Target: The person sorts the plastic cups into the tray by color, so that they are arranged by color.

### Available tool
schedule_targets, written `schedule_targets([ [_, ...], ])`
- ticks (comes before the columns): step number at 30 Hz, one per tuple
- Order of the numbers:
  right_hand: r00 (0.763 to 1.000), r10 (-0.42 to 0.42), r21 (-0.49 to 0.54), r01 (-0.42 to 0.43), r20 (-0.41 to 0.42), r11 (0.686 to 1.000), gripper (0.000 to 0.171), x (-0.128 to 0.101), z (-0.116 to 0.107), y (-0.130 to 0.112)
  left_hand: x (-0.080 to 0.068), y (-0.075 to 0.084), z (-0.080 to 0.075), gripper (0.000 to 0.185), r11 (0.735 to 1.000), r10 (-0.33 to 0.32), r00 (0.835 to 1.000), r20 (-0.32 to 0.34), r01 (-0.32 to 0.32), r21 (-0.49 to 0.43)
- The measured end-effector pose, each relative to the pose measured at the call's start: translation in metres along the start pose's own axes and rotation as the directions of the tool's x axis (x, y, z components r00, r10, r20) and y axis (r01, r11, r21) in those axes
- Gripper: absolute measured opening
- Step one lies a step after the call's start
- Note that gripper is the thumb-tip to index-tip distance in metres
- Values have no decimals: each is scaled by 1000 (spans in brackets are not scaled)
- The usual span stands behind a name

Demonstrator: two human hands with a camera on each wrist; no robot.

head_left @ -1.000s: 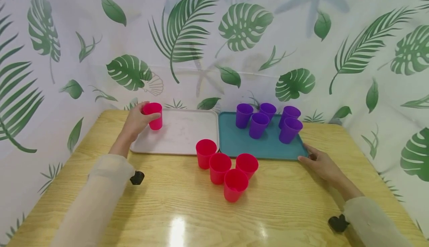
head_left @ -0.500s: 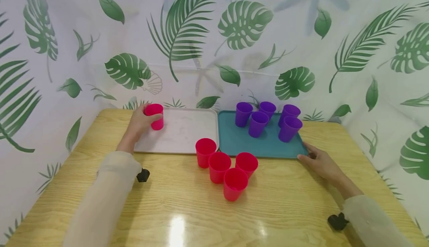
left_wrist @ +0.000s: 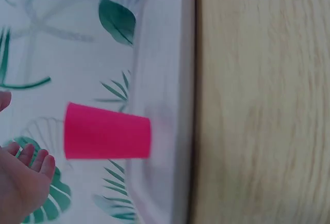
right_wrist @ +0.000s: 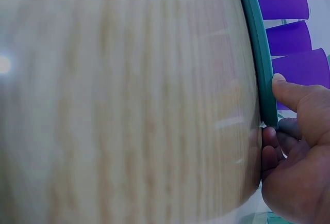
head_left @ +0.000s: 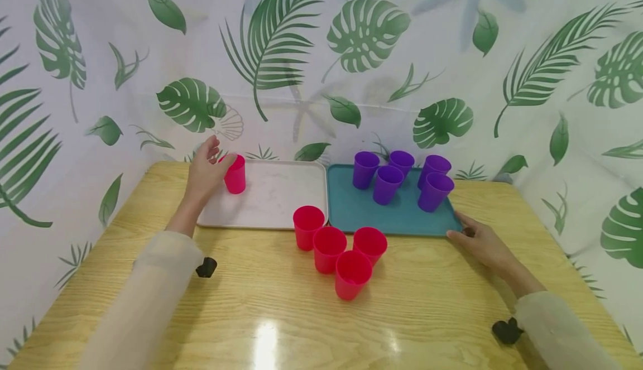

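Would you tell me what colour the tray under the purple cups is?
Teal; the tray shows best in the head view.

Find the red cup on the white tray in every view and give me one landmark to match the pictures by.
Head: red cup stands at the far left corner of the white tray, just beside the left hand.
Left wrist: cup lies centre-left, turned sideways in the picture, its base on the tray.
Right wrist: not in it.
Shared landmark: the wooden table.
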State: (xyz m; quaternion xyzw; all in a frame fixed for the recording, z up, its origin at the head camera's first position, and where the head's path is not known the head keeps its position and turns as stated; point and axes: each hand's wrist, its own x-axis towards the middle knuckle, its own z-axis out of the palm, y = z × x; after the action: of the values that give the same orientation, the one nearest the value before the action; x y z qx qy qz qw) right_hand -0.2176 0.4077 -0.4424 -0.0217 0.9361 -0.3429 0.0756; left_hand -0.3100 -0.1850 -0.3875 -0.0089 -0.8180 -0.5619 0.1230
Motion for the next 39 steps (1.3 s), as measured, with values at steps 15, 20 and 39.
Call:
schedule_targets([
  [15, 1000, -1, -11, 1, -2, 1000, 80, 0, 1, -1, -58, 44, 35, 69, 982, 187, 858, 478, -179, -64],
  [20, 1000, 2, -19, -2, -7, 1000, 79, 1, 1, 1, -71, 39, 52, 78, 981, 176, 771, 612, -189, -44],
  [39, 999, -36, -17, 36, -14, 999, 76, -2, 0, 0, -77, 30, 82, 84, 990, 129, 686, 716, -135, -50],
])
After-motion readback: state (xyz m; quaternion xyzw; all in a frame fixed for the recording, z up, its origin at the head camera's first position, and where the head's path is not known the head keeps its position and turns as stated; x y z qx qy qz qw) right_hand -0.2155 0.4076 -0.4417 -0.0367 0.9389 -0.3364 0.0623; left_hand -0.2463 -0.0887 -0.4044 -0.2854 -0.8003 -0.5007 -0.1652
